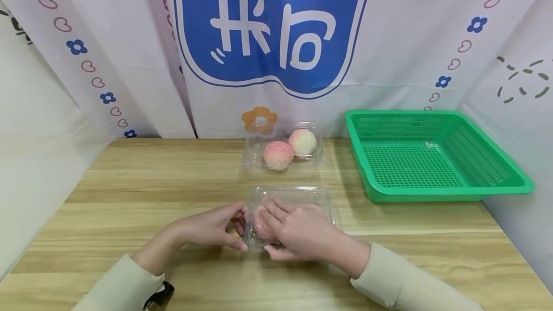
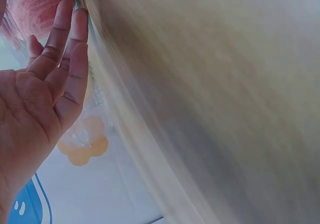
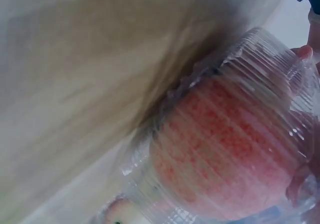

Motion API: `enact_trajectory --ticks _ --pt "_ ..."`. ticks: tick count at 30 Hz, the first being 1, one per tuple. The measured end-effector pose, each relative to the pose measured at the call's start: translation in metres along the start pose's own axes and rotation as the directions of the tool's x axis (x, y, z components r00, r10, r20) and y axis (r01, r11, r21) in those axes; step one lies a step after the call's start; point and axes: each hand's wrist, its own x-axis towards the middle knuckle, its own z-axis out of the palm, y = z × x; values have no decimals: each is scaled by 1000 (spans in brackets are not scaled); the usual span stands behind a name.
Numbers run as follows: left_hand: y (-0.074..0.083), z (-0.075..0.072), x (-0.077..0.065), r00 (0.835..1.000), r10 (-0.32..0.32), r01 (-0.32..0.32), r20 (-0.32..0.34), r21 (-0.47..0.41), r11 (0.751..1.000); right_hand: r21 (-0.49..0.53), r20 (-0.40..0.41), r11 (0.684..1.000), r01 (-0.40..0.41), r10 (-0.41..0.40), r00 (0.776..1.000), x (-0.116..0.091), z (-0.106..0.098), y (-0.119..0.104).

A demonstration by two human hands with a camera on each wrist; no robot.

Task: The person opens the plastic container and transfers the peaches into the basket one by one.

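A clear plastic clamshell box (image 1: 298,194) sits on the table with a pink peach (image 1: 261,228) at its left and another peach mostly hidden behind my right hand. My right hand (image 1: 304,229) lies over the lid, fingers fairly straight and pressing down on it. At the box's left side is my left hand (image 1: 211,225), its fingers loosely bent and fingertips at the wall. In the left wrist view that hand (image 2: 42,91) shows its palm, with long relaxed fingers. Through ribbed plastic, the right wrist view shows a red-speckled peach (image 3: 225,149) close up.
Farther back stands another clear box (image 1: 250,157) holding a pink peach (image 1: 278,156) and a paler peach (image 1: 303,143). A green plastic basket (image 1: 367,189) is at the back right. Behind the wooden table (image 1: 142,191) hangs a printed white curtain (image 1: 147,52).
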Motion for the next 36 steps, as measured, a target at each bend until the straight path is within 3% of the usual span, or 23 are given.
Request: enact_trajectory --ticks 4,12,18,30,36 --pt "0 0 2 1000 -5 5 7 9 1000 -72 -31 995 69 -72 997 1 2 -3" --pt "3 -3 3 1000 0 0 4 37 999 -207 -16 967 147 -153 988 3 2 -6" --pt "4 -2 4 1000 0 -1 21 32 999 -257 -88 950 177 -205 975 0 7 -8" --pt "7 -3 4 1000 -14 12 25 72 997 -229 -203 959 167 -215 955 -1 10 -7" --pt "6 -3 3 999 -24 22 22 93 995 -131 -238 986 106 -135 962 -6 11 -7"
